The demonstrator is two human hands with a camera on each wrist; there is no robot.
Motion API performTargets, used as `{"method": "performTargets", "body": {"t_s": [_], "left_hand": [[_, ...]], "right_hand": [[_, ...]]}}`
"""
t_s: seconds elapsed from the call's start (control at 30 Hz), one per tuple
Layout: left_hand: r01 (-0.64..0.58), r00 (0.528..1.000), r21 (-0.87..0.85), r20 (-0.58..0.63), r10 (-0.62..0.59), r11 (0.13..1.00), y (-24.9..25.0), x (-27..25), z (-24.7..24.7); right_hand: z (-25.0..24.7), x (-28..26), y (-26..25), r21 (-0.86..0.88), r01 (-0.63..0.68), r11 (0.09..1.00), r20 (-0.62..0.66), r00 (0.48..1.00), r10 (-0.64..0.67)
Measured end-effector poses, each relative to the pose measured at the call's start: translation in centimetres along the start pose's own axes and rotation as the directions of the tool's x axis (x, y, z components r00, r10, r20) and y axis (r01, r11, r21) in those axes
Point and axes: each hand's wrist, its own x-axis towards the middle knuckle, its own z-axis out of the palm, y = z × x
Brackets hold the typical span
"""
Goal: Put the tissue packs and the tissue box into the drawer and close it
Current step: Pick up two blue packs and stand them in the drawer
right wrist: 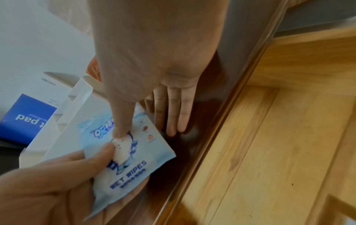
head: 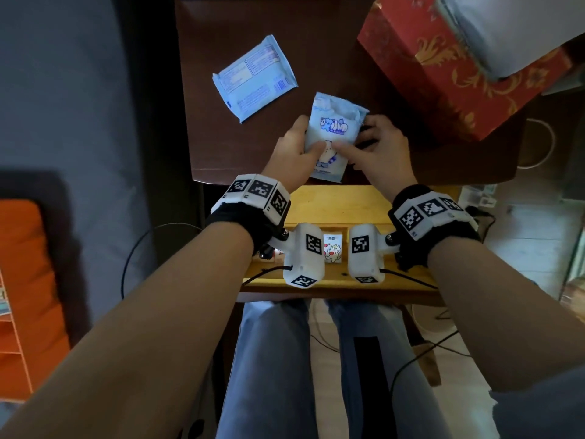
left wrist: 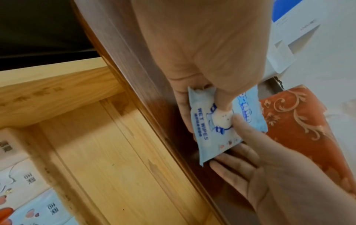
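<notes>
Seated at a dark wooden desk [head: 221, 137], you hold a pale blue wet wipes pack [head: 332, 134] over its front edge, just above the open drawer [head: 319, 201], with both hands: your left hand [head: 294, 153] grips the pack's left side, thumb pressed on its printed face and fingers curled beneath, while your right hand [head: 380, 150] pins the face with its thumb, its straight fingers partly beneath the pack, as the right wrist view shows. The light wood drawer already holds white tissue packs [left wrist: 25, 190] printed with cartoon cats and hearts; the head view shows only one of them between the wrist cameras, while the left wrist view shows several lying side by side at the drawer's front. The held pack reads "WET WIPES" in blue below a cartoon figure, legible in both wrist views but not from the head camera, where only a rounded blue logo shows. A second pale blue pack [head: 254, 77] lies flat on the desk farther back and to the left, its small-print side up, the text too fine to read. The red tissue box [head: 449, 68] with gold scrollwork sits at the desk's right rear. The right wrist view alone catches a white and blue box [right wrist: 29, 115] lettered "pad"
</notes>
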Motion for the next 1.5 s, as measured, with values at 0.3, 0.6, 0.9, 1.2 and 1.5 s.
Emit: {"method": "performTargets", "body": {"t_s": [0.3, 0.6, 0.9, 1.2, 1.5], "left_hand": [[-0.150, 0.807, 0.507, -0.433, 0.401, 0.849, -1.1, 1.0, -2.8], [0.093, 0.895, 0.592, -0.402, 0.193, 0.801, -3.1, 2.4, -5.0], [0.006, 0.860, 0.541, -0.432, 0.271, 0.841, -1.9, 0.2, -4.4], [-0.033, 0.955, 0.043, -0.294, 0.045, 0.999, -2.2, -0.8, -2.4], [0.105, 0.954, -0.120, -0.268, -0.134, 0.987, -2.6, -1.8, -1.2]], "right_hand": [[1.7, 1.6, -2.2, 0.308, -0.059, 0.950, -0.004, 0.998, 0.063], [2.2, 2.9, -2.2, 0.284, -0.136, 0.949, -0.029, 0.988, 0.150], [2.2, 1.7, -2.7, 0.387, -0.121, 0.914, -0.038, 0.988, 0.147], [1.9, 0.0, -2.0, 0.348, -0.129, 0.929, 0.016, 0.991, 0.132], [0.3, -0.8, -0.1, 0.340, -0.143, 0.930, 0.038, 0.990, 0.138]]}}
